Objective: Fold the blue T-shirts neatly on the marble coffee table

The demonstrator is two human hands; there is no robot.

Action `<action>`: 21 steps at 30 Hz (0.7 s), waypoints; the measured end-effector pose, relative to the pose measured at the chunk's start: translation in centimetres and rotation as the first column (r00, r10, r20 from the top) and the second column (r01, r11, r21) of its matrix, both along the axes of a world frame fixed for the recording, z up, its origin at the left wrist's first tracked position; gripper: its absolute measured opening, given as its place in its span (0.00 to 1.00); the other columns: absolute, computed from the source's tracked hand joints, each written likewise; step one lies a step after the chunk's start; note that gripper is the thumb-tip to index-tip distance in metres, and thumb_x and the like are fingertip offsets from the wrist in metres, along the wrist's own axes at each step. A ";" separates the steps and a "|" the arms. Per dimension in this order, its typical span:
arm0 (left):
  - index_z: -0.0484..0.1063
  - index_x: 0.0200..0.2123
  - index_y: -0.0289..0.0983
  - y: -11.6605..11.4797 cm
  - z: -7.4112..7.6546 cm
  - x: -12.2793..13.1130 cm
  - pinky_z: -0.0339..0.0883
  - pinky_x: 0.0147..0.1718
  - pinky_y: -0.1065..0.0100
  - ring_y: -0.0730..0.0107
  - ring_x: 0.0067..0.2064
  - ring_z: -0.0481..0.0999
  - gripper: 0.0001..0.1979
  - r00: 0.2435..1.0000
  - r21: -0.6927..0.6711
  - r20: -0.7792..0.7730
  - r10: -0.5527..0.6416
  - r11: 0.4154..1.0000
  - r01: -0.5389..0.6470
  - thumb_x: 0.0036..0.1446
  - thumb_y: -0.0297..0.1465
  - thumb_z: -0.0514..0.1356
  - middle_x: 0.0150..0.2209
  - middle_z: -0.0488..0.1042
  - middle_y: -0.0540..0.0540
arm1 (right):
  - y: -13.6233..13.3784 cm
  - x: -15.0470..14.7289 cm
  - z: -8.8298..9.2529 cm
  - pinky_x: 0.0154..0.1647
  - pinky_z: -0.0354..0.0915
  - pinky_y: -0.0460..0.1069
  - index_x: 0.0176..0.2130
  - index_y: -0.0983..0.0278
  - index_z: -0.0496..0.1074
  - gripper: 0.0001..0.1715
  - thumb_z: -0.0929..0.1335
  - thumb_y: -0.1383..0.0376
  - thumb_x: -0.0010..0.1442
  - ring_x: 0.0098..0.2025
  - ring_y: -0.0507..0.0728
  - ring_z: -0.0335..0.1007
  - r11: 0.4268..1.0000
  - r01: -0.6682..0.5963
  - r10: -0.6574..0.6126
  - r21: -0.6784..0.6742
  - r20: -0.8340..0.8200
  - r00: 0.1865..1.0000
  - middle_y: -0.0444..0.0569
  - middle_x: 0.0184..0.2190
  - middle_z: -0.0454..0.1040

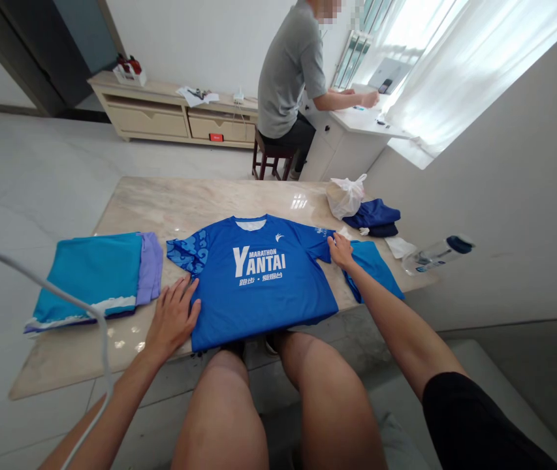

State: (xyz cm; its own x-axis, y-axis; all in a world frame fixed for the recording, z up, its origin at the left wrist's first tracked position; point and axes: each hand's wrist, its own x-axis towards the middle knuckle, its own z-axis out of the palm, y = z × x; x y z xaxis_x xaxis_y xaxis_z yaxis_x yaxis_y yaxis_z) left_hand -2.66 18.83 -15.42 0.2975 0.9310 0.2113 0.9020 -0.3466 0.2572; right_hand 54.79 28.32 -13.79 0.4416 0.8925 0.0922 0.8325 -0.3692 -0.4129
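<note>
A blue T-shirt (261, 294) with white "Marathon Yantai" lettering lies face up on the marble-topped table (160, 196), its lower edge at the table's front. My left hand (173, 314) rests flat beside the shirt's left edge, fingers spread, fingertips near the patterned sleeve. At the other side my right hand (341, 250) has its fingers closed at the hem of the right sleeve. Folded teal cloth (376, 269) lies beneath and beside that wrist. Left of the shirt is a stack of folded teal clothing (93, 271) with a purple garment (149, 267) showing under it.
A white plastic bag (347, 196), a dark blue bundle (373, 217) and a clear bottle (437, 254) stand at the right end. A white cable (70, 297) crosses the left foreground. Beyond the table, a person (290, 72) sits on a stool at a white desk (364, 117).
</note>
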 end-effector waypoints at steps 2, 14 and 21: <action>0.68 0.74 0.33 0.0 0.0 0.0 0.53 0.76 0.39 0.44 0.77 0.64 0.33 1.000 0.000 -0.001 -0.006 1.000 0.006 0.76 0.41 0.43 0.76 0.66 0.33 | 0.0 -0.2 0.6 0.77 0.56 0.68 0.75 0.67 0.65 0.43 0.53 0.45 0.77 0.75 0.70 0.59 0.999 0.006 -0.005 0.046 -0.018 1.000 0.67 0.74 0.65; 0.67 0.75 0.35 -0.4 0.2 0.4 0.52 0.77 0.40 0.46 0.78 0.62 0.32 1.000 -0.014 0.007 0.007 1.000 -0.007 0.76 0.39 0.45 0.77 0.65 0.35 | -2.4 -7.1 5.7 0.78 0.58 0.69 0.79 0.72 0.57 0.44 0.58 0.49 0.77 0.76 0.72 0.60 0.860 -0.500 0.480 0.098 0.176 0.859 0.69 0.77 0.58; 0.66 0.76 0.38 -0.5 0.5 0.5 0.49 0.78 0.41 0.49 0.79 0.60 0.31 0.999 -0.045 0.036 0.014 0.999 -0.012 0.76 0.39 0.46 0.78 0.63 0.38 | 1.0 -14.6 8.3 0.63 0.76 0.61 0.78 0.60 0.59 0.35 0.59 0.54 0.78 0.61 0.63 0.78 0.771 -0.583 0.628 0.256 -0.154 0.763 0.60 0.75 0.64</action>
State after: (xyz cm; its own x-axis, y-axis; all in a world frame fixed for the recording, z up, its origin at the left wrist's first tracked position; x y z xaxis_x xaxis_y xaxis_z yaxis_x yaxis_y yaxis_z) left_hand -2.15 18.29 -14.92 0.2781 0.9436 0.1797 0.8962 -0.3222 0.3048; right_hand 40.21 29.29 -5.49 -0.1577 0.9557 0.2486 0.7352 0.2817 -0.6166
